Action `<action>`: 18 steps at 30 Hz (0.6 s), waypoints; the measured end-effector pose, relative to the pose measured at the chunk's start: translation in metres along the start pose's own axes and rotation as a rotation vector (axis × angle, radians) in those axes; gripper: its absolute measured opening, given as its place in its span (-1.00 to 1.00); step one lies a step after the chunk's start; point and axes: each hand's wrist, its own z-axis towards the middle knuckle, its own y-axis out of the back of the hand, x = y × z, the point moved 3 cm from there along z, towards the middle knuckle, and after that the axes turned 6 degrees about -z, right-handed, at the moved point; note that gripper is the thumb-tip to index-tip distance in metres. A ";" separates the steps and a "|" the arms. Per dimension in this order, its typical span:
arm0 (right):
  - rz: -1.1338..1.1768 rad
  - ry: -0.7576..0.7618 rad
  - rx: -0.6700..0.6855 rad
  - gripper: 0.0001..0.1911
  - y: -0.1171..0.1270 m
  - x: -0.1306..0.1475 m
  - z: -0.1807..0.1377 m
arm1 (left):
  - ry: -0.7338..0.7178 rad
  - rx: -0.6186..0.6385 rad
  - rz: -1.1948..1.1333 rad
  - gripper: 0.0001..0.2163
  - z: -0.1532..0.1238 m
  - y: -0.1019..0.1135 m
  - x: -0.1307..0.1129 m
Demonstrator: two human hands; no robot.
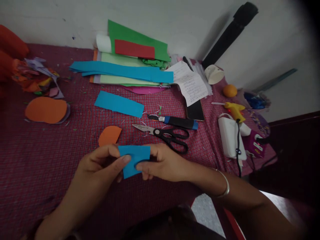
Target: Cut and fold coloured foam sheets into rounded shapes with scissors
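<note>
Sheet (136, 152), blu: L hand (101, 166) + R hand (166, 163) | contnr (242, 96): blu stuff (256, 101)

A small bright-blue, roughly four-sided piece (136, 151), its top edge nearly level, is pinched between both hands (96, 175) (168, 163).

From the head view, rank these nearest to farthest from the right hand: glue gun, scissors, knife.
From the right hand:
1. Scissors, just beyond it.
2. Knife, on the far side of the scissors.
3. Glue gun, well off to the right.
</note>
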 end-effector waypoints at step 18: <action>0.026 0.157 -0.180 -0.72 0.010 0.000 0.001 | 0.008 0.020 0.028 -0.80 -0.001 0.000 0.000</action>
